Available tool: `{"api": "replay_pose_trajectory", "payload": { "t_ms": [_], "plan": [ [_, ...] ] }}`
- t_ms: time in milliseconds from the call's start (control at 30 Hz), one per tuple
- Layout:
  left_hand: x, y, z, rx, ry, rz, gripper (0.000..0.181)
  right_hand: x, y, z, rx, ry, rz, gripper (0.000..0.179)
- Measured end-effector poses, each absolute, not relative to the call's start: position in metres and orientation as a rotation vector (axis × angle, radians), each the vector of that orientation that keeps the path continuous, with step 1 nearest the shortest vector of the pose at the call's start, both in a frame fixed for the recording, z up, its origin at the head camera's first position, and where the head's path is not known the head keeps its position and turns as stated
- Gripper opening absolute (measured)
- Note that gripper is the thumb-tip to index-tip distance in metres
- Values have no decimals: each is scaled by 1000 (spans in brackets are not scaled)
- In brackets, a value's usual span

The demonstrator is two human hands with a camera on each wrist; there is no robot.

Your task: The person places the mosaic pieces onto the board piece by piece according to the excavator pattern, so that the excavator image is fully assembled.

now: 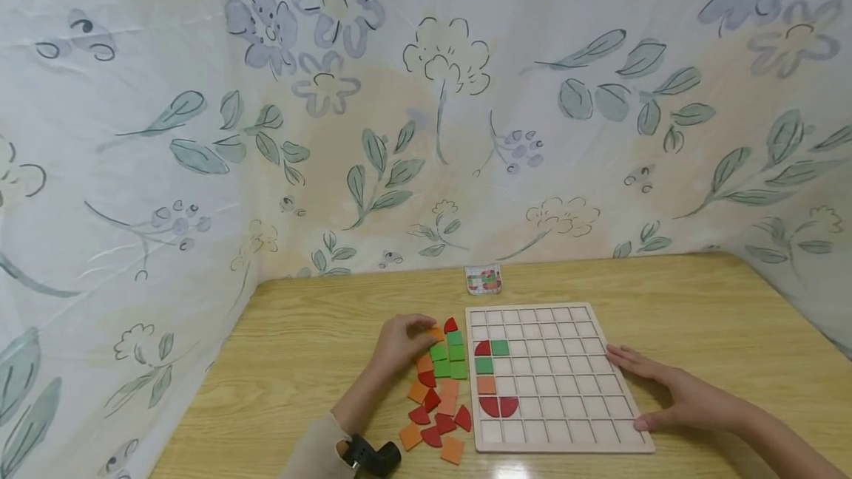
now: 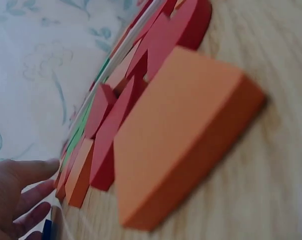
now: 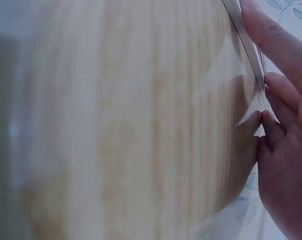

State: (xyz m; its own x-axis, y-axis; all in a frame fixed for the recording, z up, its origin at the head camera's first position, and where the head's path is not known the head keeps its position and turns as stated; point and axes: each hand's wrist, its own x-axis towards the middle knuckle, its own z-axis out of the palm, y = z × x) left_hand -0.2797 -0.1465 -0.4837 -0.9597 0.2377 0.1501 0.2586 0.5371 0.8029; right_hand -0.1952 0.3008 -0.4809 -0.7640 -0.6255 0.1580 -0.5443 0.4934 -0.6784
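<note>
At the upper left of the tile pile, my left hand (image 1: 404, 338) has its thumb and forefinger on either side of an orange square tile (image 1: 436, 333), pinching it. Below it, green square tiles (image 1: 442, 369), orange squares and red quarter-round tiles (image 1: 431, 435) lie loosely beside the board. The pale gridded board (image 1: 559, 368) holds several red, green and orange tiles in its left columns. Along the board's right edge rests my right hand (image 1: 692, 398), fingers fairly straight and thumb near the lower corner. In the left wrist view an orange tile (image 2: 185, 130) looms close.
A small card (image 1: 484, 279) with a coloured pattern lies behind the board. The wooden table (image 1: 319, 331) meets a floral cloth (image 1: 452, 131) at its back and sides. A black wrist device (image 1: 374, 457) sits at the left cuff, close to the lowest tiles.
</note>
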Motion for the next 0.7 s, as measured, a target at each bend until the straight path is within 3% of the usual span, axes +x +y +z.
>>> {"api": "replay_pose_trajectory", "payload": {
  "t_ms": [400,700],
  "plan": [
    [-282,-157,-487,-521,-2729,-1356,24,-195,299,-482,-1003,2651,-1124,82],
    [-258,-169,-487,-685,-2706,-1306,24,-194,300,-484,-1012,2629,-1136,82]
  ]
}}
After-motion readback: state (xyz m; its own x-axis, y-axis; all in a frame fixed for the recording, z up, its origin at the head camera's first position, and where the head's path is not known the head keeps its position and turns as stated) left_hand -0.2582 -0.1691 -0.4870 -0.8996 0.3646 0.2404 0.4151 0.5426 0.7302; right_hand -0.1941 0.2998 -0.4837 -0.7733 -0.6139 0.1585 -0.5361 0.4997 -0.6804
